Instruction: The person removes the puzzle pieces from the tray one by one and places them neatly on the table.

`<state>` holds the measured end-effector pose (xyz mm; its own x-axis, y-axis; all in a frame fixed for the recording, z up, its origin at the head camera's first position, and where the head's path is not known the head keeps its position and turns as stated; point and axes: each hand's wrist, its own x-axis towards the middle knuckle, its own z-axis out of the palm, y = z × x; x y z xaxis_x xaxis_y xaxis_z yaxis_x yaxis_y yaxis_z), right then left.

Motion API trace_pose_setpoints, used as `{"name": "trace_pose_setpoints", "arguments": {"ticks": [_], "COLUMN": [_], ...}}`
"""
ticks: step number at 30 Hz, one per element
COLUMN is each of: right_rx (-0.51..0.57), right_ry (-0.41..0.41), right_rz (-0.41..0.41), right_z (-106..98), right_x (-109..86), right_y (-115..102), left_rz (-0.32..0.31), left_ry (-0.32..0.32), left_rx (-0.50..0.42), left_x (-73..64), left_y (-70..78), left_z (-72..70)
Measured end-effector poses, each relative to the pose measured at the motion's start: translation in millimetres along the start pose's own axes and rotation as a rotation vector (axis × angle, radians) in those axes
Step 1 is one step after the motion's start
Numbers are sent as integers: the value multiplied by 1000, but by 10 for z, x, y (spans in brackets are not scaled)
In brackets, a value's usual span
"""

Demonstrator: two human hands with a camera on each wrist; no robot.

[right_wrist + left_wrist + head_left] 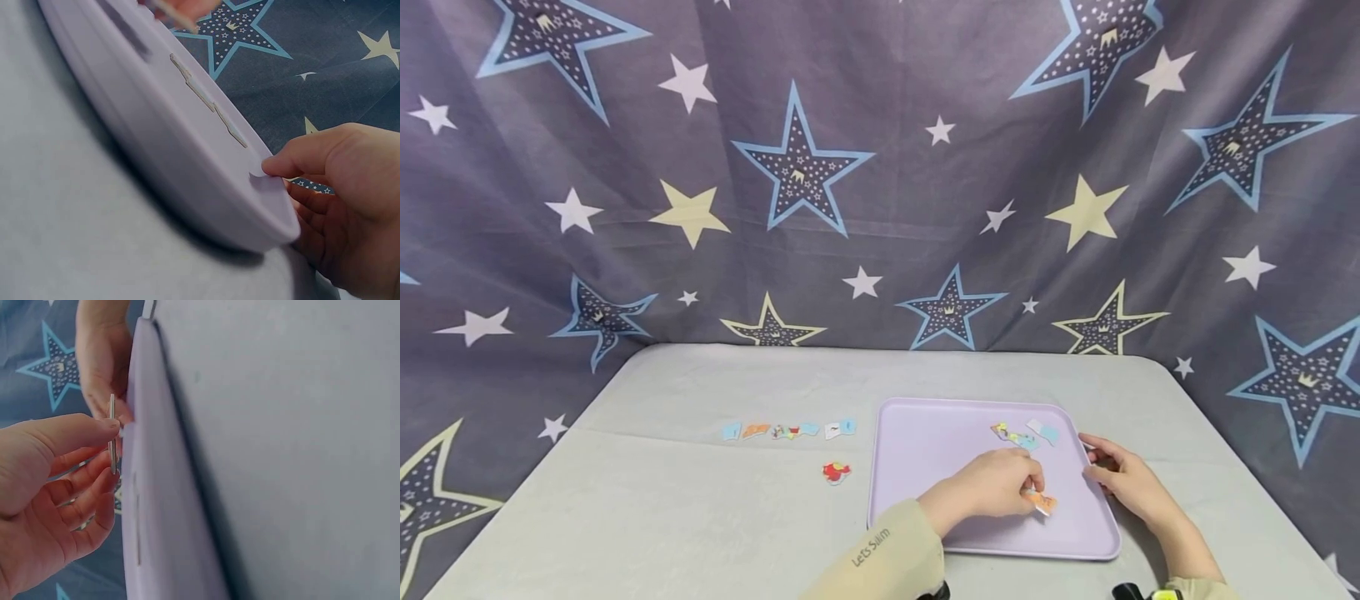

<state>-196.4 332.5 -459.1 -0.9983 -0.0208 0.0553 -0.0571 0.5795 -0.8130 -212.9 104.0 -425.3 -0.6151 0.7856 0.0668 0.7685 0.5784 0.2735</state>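
Observation:
My left hand point(996, 483) reaches over the lilac tray point(925, 467) and pinches an orange puzzle piece point(1042, 502) between thumb and fingers. In the left wrist view this thin piece point(113, 434) is seen edge-on. My right hand point(1131, 482) grips the tray's right edge; in the right wrist view its thumb point(278, 164) lies on the rim, with the other fingers outside the wall. Toward the tray's far right corner lie a yellow-and-blue piece point(1017, 437) and a white-and-blue piece point(1045, 432).
Left of the tray, a row of flat printed pieces lies on the pale table point(662, 517): a blue one point(732, 431), an orange one point(756, 430), a multicoloured one point(790, 431) and a white-and-blue one point(839, 428). Nearer sits a red piece point(836, 473). A star-patterned curtain point(880, 208) hangs behind.

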Motion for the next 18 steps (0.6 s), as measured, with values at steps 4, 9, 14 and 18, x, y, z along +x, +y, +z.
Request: {"name": "trace_pose_setpoints", "arguments": {"ticks": [4,9,14,18], "right_rx": [5,6,4,1], "right_ry": [-5,-6,-10,-10], "right_rz": [13,6,16,21], "right_z": [-2,1,-2,-4], "right_x": [3,-8,-3,7], "right_y": [0,6,-5,-11], "left_rz": [2,-8,-8,-22], "left_ry": [42,84,133,177], "left_rx": [-25,-45,-75,-107], "left_x": [-91,-225,-371,-505], "left_y": [-78,-169,-246,-319], "left_z": [-73,-164,-221,-279]}}
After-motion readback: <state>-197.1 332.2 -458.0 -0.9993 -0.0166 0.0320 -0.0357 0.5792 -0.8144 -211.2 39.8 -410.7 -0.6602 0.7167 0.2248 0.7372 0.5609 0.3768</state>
